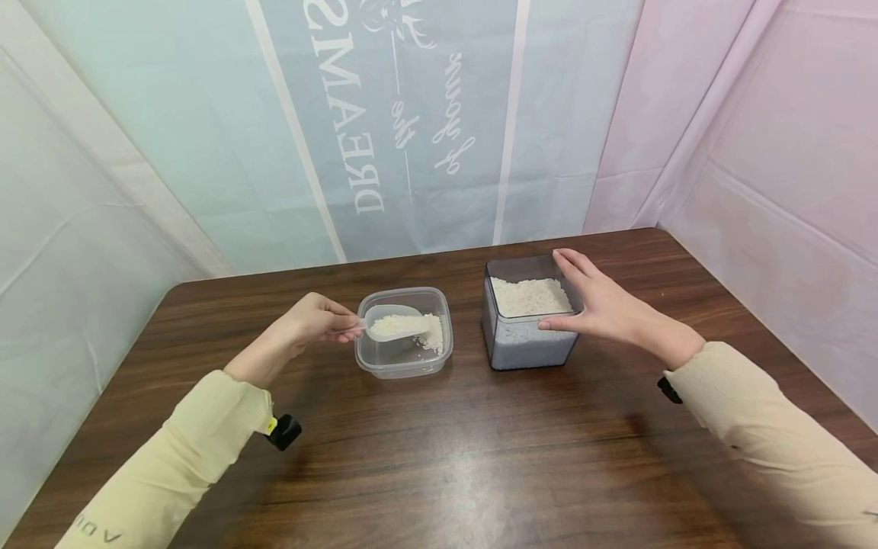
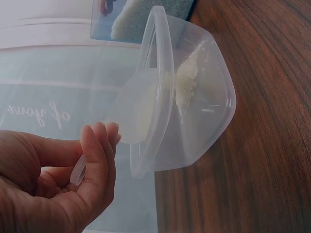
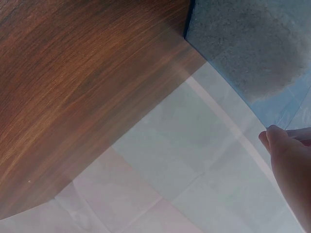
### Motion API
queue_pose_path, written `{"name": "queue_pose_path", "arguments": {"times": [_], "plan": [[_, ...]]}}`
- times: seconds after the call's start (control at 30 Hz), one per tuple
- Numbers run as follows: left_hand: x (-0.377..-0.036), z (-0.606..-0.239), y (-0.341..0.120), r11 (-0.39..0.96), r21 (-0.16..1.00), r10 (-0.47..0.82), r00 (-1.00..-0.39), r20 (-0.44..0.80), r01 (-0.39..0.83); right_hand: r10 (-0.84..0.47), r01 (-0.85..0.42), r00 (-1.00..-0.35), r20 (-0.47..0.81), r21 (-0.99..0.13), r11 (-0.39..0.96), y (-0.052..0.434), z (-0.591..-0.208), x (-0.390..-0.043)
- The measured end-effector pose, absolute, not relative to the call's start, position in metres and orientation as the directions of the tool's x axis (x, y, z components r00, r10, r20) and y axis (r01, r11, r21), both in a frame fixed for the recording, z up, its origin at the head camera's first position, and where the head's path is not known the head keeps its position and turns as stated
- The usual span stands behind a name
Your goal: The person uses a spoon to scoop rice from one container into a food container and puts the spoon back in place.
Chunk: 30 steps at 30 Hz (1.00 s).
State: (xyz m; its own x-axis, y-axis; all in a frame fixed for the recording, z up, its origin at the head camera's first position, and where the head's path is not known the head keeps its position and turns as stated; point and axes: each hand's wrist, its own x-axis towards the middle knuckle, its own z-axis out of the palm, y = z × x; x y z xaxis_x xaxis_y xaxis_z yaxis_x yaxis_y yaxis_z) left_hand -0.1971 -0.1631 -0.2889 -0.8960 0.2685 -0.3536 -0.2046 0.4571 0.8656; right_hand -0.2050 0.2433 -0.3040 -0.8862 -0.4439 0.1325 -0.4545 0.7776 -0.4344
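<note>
My left hand (image 1: 314, 319) pinches the handle of a translucent white scoop (image 2: 133, 104) between thumb and fingers. White rice lies in the scoop, which is tilted low inside a clear plastic tub (image 1: 405, 369). A small heap of rice (image 2: 186, 80) rests on the tub's bottom at its right side, right at the scoop's lip. To the right stands a taller square, dark-tinted clear container (image 1: 528, 352), more than half full of rice (image 1: 531, 296). My right hand (image 1: 607, 305) grips that container's top, thumb at the near rim and fingers at the far right corner.
Both containers stand on a dark brown wooden table (image 1: 439, 457), with a gap between them. A pale blue cloth with lettering (image 1: 425, 137) hangs right behind the table's back edge. Light cloth walls (image 1: 789, 152) close in both sides.
</note>
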Motion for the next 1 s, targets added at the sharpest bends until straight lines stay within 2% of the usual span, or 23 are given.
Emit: {"name": "queue_pose_path", "arguments": {"times": [0.6, 1.0], "plan": [[-0.194, -0.282, -0.158, 0.547, 0.829, 0.248, -0.923, -0.294, -0.117, -0.452, -0.465, -0.881, 0.138, -0.427, 0.776, 0.243, -0.303, -0.205], [-0.191, -0.277, -0.155, 0.765, 0.643, 0.216, -0.957, -0.194, 0.042, -0.464, -0.479, -0.874, 0.147, -0.424, 0.769, 0.244, -0.302, -0.205]]}}
